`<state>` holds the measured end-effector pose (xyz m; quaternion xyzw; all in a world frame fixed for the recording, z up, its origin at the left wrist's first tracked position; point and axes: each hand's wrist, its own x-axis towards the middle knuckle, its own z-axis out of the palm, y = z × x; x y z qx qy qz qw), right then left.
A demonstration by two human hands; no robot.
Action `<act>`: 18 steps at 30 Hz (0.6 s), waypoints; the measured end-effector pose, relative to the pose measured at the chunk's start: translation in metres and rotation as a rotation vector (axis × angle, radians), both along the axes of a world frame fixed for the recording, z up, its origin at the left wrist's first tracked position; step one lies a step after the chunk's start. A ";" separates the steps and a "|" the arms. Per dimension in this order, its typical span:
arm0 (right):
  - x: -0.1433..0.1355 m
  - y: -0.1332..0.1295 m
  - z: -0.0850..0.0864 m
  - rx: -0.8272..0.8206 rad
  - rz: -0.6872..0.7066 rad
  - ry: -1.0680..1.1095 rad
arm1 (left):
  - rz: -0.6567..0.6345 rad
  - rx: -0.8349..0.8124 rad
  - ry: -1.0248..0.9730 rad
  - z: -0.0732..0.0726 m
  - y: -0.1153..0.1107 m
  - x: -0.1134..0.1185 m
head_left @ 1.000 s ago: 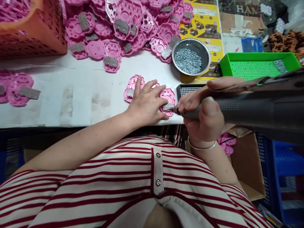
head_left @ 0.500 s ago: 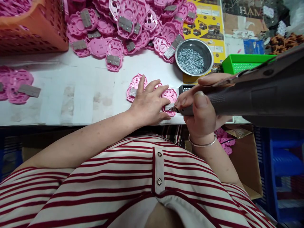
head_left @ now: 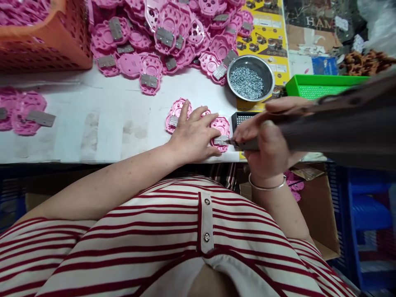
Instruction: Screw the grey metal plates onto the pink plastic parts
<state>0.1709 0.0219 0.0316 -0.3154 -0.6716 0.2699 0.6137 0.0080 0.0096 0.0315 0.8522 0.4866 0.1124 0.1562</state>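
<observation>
My left hand lies spread over several small pink parts near the table's front edge, its thumb and index finger beside the rightmost pink part. That part carries a grey metal plate. Another pink part shows beyond the fingers at the left. My right hand is wrapped round a dark power screwdriver, held nearly level and blurred. Its tip is at the right side of the metal plate; whether it touches is unclear.
A metal bowl of screws stands behind my right hand, by a black tray and a green tray. Pink parts are heaped at the back, beside an orange basket. More pink parts lie far left.
My right hand and the screwdriver have shifted slightly right, the tip moving from the plate's lower middle to its right side. My left hand has hardly moved. The view has shifted slightly.
</observation>
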 end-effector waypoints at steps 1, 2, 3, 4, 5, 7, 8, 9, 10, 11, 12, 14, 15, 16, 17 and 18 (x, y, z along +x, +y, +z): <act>0.003 -0.002 0.008 0.068 -0.034 0.072 | 0.000 -0.001 0.001 0.000 0.000 0.000; 0.006 -0.003 0.014 0.128 -0.070 0.138 | 0.001 -0.004 0.000 0.000 0.000 -0.001; 0.010 -0.004 0.020 0.177 -0.108 0.194 | 0.003 -0.006 -0.001 0.000 -0.001 -0.001; 0.014 -0.005 0.023 0.200 -0.144 0.230 | 0.004 -0.008 -0.003 0.000 -0.001 -0.001; 0.019 -0.006 0.025 0.213 -0.175 0.253 | 0.006 -0.010 -0.003 0.000 -0.001 -0.002; 0.027 -0.006 0.025 0.226 -0.206 0.259 | 0.009 -0.009 -0.004 -0.001 -0.001 -0.002; 0.030 -0.006 0.023 0.222 -0.220 0.255 | 0.008 -0.005 -0.004 -0.001 -0.002 -0.002; 0.033 -0.006 0.020 0.217 -0.230 0.243 | 0.007 0.000 -0.005 -0.001 -0.002 -0.002; 0.035 -0.006 0.018 0.210 -0.242 0.230 | 0.004 0.007 -0.006 -0.002 -0.002 -0.003; 0.037 -0.005 0.016 0.212 -0.255 0.219 | 0.001 0.013 -0.007 -0.002 -0.003 -0.003; 0.038 -0.005 0.014 0.214 -0.267 0.208 | -0.001 0.018 -0.008 -0.002 -0.003 -0.003; 0.040 -0.005 0.012 0.258 -0.273 0.190 | 0.001 0.021 -0.006 -0.003 -0.003 -0.003; 0.041 -0.005 0.011 0.269 -0.280 0.186 | 0.003 0.021 -0.003 -0.003 -0.003 -0.003; 0.042 -0.005 0.010 0.272 -0.289 0.187 | 0.005 0.022 -0.001 -0.004 -0.004 -0.003; 0.042 -0.005 0.009 0.262 -0.297 0.187 | 0.007 0.024 0.001 -0.004 -0.004 -0.003; 0.043 -0.005 0.008 0.236 -0.311 0.189 | 0.008 0.027 0.004 -0.004 -0.004 -0.003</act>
